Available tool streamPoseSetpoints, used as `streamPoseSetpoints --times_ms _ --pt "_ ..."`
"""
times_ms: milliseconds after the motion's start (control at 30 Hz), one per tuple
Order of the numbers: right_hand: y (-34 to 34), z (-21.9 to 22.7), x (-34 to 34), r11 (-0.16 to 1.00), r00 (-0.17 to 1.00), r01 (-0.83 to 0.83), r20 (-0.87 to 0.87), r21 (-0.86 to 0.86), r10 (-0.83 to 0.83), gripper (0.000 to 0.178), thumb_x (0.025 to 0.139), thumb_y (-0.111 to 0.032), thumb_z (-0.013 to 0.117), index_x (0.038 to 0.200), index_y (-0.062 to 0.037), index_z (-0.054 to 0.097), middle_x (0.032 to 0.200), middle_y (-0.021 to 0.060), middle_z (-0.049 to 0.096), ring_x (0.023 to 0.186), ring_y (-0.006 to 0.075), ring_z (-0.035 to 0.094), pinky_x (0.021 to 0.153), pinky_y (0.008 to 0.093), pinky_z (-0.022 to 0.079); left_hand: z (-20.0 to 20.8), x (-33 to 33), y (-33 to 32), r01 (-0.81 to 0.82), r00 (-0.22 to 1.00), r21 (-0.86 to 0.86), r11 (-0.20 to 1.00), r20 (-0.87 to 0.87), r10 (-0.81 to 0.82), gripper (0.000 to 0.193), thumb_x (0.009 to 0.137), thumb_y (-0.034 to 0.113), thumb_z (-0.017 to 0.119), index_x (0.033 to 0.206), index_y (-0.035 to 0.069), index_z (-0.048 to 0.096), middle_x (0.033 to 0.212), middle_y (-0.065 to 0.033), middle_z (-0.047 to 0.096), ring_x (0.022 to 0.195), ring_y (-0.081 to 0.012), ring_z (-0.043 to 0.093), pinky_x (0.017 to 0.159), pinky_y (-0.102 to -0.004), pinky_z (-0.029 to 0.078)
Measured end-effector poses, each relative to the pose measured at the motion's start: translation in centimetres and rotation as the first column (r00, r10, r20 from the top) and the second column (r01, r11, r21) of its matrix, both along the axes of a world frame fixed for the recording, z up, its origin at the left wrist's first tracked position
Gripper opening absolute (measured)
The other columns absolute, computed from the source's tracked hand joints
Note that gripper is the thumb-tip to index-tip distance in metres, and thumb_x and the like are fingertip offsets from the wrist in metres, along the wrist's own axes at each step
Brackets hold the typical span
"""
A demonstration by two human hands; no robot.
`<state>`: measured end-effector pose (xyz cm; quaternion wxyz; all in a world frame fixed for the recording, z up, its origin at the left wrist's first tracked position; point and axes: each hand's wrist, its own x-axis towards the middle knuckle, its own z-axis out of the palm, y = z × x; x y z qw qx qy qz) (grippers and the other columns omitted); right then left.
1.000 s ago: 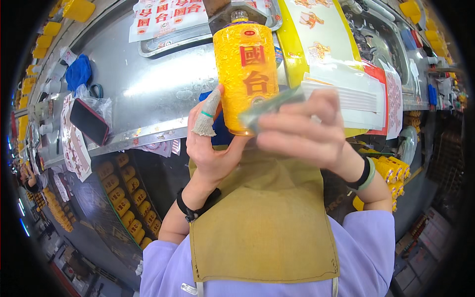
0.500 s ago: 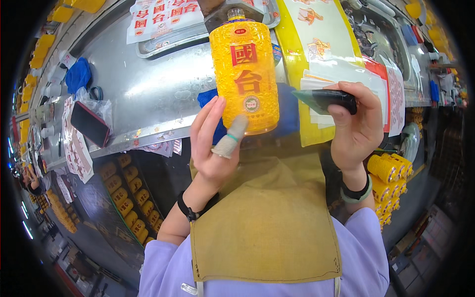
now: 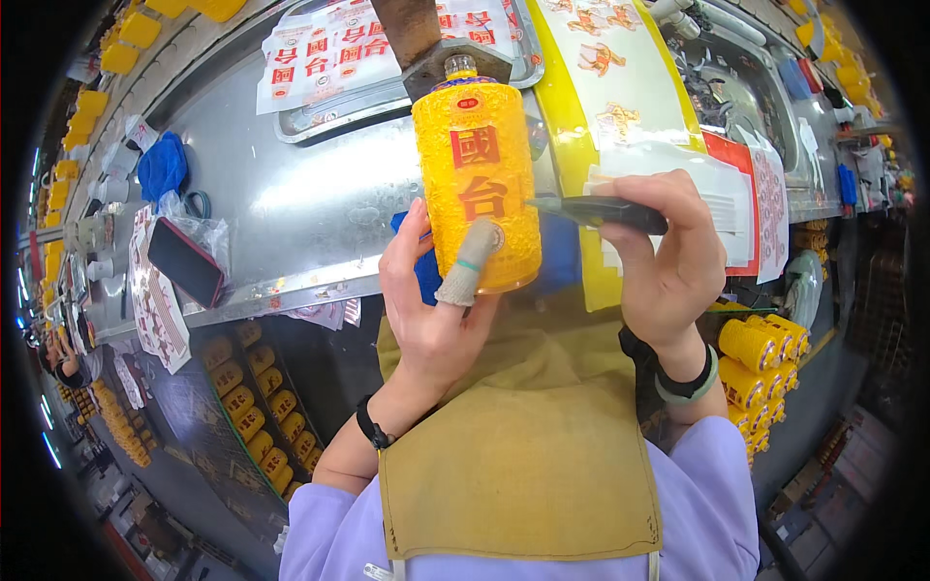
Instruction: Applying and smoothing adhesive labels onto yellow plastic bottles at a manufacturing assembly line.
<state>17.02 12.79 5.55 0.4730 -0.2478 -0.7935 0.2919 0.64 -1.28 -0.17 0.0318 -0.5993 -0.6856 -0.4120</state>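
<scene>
A yellow embossed bottle [image 3: 472, 252] with red characters and a round seal lies tilted with its neck away from me. My left hand [image 3: 436, 320] grips its lower left side. The thumb wears a cloth finger cover [image 3: 467, 266] with a green band and presses at the round seal, partly hiding it. My right hand [image 3: 675, 257] pinches a dark, flat, pointed scraper [image 3: 610, 210]. Its tip points left, at the bottle's right side beside the lower red character; whether it touches cannot be made out.
A dark metal holder [image 3: 453, 60] stands around the bottle's neck. Behind it, a metal tray [image 3: 354, 116] carries sheets of red character labels [image 3: 329, 53]. Right of the bottle lies a yellow sheet [image 3: 572, 126] with papers on it. A phone [image 3: 186, 261] rests at the left bench edge.
The scraper has moved left and down to the bottle and is seen more edge-on. My left thumb has shifted onto the seal. The whole view has shifted slightly.
</scene>
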Motion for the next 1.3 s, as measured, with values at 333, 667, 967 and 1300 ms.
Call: streamPoseSetpoints --times_ms 333,667,967,1300 --pt "0.5 0.7 -1.5 0.988 0.996 -0.033 0.092 0.149 0.019 0.030 0.076 0.000 0.082 0.104 -0.0048 0.074 0.099 0.0066 0.076 0.082 0.0224 0.064 0.073 0.0332 0.050 -0.2 0.1 0.4 -0.018 0.998 -0.023 1.000 0.053 0.019 0.066 0.069 0.009 0.087 0.133 0.017 0.070 0.146 -0.0256 0.048 0.121 -0.0378 0.055 0.099 -0.0447 0.049" --pt "-2.6 1.6 0.0 0.842 0.886 -0.413 0.366 0.346 0.285 0.033 0.068 -0.014 0.074 0.101 -0.0175 0.077 0.106 -0.0049 0.073 0.086 0.0127 0.062 0.076 0.0315 0.043 -1.5 -1.0 -0.2 -0.013 0.805 0.006 1.000 0.593 0.007 0.082 0.074 0.006 0.090 0.146 -0.005 0.052 0.138 -0.0182 0.064 0.123 -0.0252 0.064 0.104 -0.0374 0.052" --pt "-3.0 1.8 -0.3 0.867 0.881 -0.368 0.424 0.337 0.209 0.033 0.069 -0.020 0.075 0.102 -0.0180 0.078 0.106 -0.0058 0.074 0.086 0.0122 0.061 0.078 0.0313 0.043 -1.1 -1.3 0.1 -0.045 0.918 0.055 0.997 0.396 0.019 0.084 0.068 0.009 0.092 0.143 -0.005 0.055 0.134 -0.0177 0.064 0.116 -0.0309 0.063 0.098 -0.0387 0.052" --pt "-0.6 1.8 -1.1 0.866 0.912 -0.291 0.392 0.406 0.123 0.033 0.069 -0.020 0.076 0.102 -0.0184 0.077 0.106 -0.0071 0.075 0.085 0.0120 0.063 0.081 0.0324 0.038 -0.9 -1.7 -0.3 0.001 0.911 -0.003 1.000 0.413 0.000 0.080 0.071 0.008 0.090 0.142 -0.005 0.055 0.133 -0.0198 0.065 0.119 -0.0323 0.064 0.102 -0.0384 0.051"
